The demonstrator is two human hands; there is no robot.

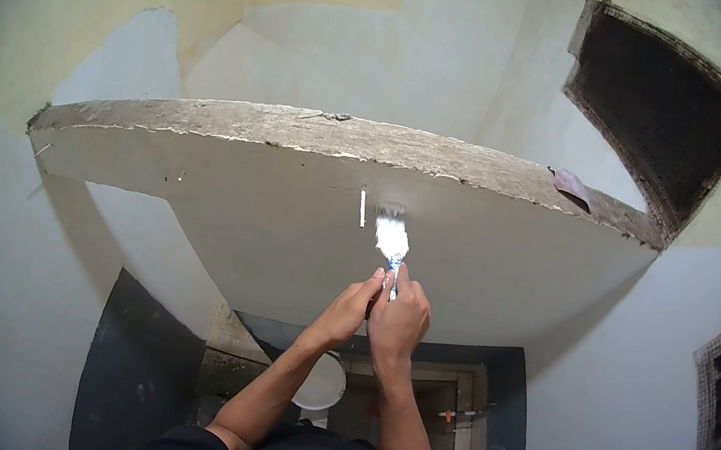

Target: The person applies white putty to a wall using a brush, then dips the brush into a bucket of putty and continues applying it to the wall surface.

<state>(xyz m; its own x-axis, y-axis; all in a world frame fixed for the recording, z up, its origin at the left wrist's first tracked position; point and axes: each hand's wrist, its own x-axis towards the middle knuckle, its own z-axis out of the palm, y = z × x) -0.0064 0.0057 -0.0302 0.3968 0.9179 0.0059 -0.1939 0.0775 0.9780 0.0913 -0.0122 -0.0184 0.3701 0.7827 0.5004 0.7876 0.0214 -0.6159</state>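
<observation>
A paintbrush (pixel 392 236) with white paint on its head points up and away from me, its bristles blurred against the grey vertical face (pixel 283 231) of a ledge. My right hand (pixel 402 316) is closed around its blue-and-white handle. Beside it, my left hand (pixel 346 311) is also closed on the handle, its fingertips close to the right ones; the lower handle is hidden. Just left of the bristles, a short white streak (pixel 362 209) stands out on the grey face.
The ledge's rough top edge (pixel 281 128) carries a dry leaf (pixel 572 186) at right. Behind are walls of patchy yellow and white (pixel 313 55) and a dark mesh-edged opening (pixel 658 98). Below my arms are a white bucket (pixel 322 383), an orange-handled tap (pixel 449 416) and dark wall panels (pixel 141 369).
</observation>
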